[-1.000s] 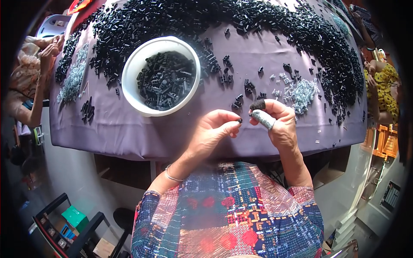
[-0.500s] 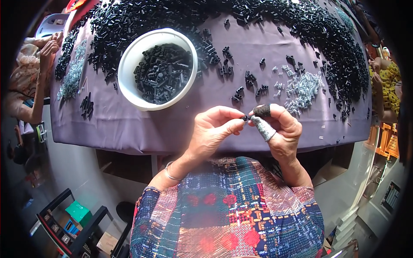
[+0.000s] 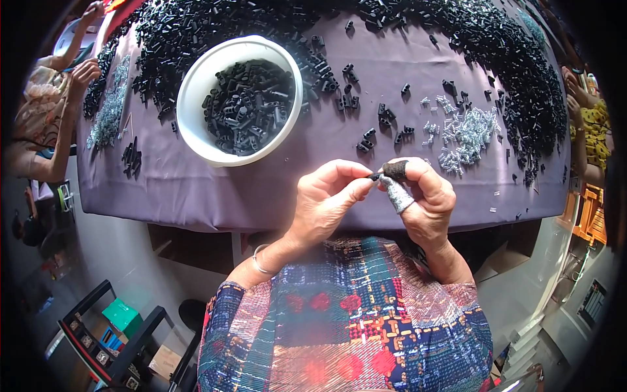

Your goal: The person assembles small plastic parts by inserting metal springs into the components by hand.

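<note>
Above the cloth (image 3: 163, 193), my left hand (image 3: 330, 202) and right hand (image 3: 428, 202) pinch one black part (image 3: 373, 176), presumably steadying both ends.

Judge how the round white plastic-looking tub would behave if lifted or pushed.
The round white plastic-looking tub probably keeps its shape when lifted, as its rim looks thick and even. It may feel weighty, since many small black tubular parts are heaped inside. Pushed, it might ruck the creased purple tablecloth beneath.
</note>
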Tool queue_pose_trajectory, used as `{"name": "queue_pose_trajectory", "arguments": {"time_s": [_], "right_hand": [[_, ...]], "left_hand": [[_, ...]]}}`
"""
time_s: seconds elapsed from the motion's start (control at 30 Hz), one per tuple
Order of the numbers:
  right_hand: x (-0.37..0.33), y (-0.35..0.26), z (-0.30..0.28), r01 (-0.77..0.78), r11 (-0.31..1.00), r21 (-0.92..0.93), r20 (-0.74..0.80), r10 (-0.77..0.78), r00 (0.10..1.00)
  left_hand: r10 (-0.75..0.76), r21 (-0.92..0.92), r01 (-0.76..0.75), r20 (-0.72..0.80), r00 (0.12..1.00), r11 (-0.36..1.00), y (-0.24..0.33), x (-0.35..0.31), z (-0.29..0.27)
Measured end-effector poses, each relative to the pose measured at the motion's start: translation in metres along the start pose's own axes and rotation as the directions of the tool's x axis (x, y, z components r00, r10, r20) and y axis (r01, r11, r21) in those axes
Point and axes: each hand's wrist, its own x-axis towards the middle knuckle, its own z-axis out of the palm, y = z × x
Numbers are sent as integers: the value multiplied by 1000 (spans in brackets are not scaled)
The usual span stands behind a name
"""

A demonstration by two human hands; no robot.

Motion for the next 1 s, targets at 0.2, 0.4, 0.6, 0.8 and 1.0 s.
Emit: {"name": "queue_pose_trajectory", "arguments": {"time_s": [0.2,0.4,0.6,0.8,1.0], "right_hand": [[-2,4,6,-60,998,35,-32,61,998],[0,5,9,26,997,-76,-35,-29,999],[1,12,12,63,992,-108,-11,-65,998],[3,13,15,31,994,-100,-15,-33,999],[2,16,16,91,985,-145,-32,-96,995]], "left_hand": [[13,24,-13,-26,1000,1000,-7,0,1],[53,60,-51,-45,998,997,-14,-1,1],[34,56,-30,-71,997,998,-19,-1,-2],[17,66,-11,-83,996,998,-18,1,-1],[14,46,-10,-99,995,999,-19,3,-2]]}}
